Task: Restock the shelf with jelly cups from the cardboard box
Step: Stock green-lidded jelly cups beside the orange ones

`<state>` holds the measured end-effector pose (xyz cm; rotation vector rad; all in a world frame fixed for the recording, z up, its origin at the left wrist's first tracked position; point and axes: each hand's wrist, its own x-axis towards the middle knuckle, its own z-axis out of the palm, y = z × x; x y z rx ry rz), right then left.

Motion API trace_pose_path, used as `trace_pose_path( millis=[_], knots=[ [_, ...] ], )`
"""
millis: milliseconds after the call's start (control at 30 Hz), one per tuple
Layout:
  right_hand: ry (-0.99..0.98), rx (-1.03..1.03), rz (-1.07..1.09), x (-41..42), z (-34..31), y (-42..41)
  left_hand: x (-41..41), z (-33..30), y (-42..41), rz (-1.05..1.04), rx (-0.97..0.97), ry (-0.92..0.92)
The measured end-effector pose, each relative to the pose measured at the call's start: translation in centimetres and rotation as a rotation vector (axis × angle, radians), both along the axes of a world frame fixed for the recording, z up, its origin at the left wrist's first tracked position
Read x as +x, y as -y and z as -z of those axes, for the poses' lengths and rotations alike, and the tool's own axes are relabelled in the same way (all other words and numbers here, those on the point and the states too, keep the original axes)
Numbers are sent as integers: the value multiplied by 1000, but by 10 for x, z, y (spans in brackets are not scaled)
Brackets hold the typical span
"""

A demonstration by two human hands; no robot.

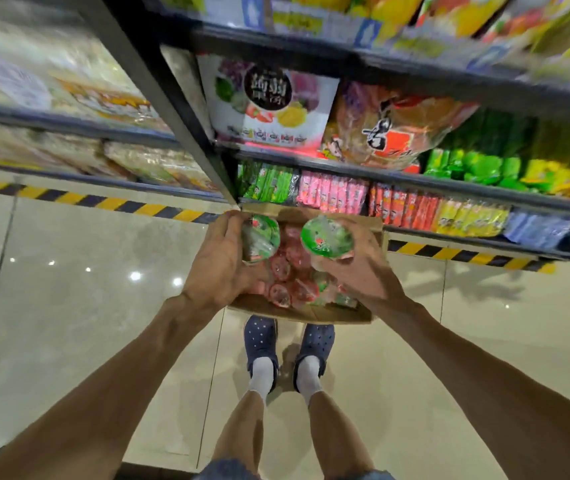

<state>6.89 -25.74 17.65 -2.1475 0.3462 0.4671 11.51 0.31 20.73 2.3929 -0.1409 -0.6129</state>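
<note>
Head view: green-lidded jelly cups (327, 237), judged light and crushable, are being gripped around their sides by left hand (219, 263) and right hand (363, 268) over the cardboard box (297, 311).

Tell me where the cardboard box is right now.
In the head view the cardboard box sits on the floor at centre, just beyond the blue clogs and against the bottom shelf.
</note>
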Motion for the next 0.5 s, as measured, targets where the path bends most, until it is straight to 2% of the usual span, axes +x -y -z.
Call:
trace_pose_path(
  millis=[100, 400, 500],
  knots=[
    [-36, -3, 16, 11, -63, 5, 9, -49, 4, 61, 5, 102],
    [221, -20, 5, 20, -245, 33, 23, -217, 23, 164, 42, 315],
    [244, -28, 9, 22, -296, 45, 25, -271, 31, 183, 42, 369]
  ],
)
